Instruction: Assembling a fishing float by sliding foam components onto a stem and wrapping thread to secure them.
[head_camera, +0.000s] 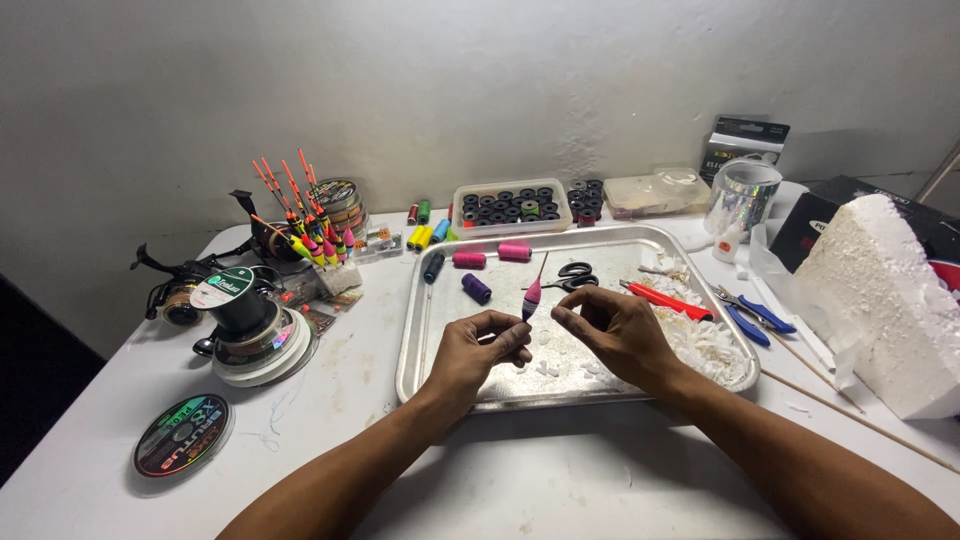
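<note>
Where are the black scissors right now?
In the head view, the black scissors lie in the metal tray, toward its back, just beyond the right hand, left of the red-handled knife and right of the pink thread spools.

Arms: two bare forearms, no sleeves in view | Left hand (480, 352): bare, no glove, ring or watch | Right hand (618, 333): bare, no glove or ring, wrist unadorned | Body: only forearms and hands visible
</note>
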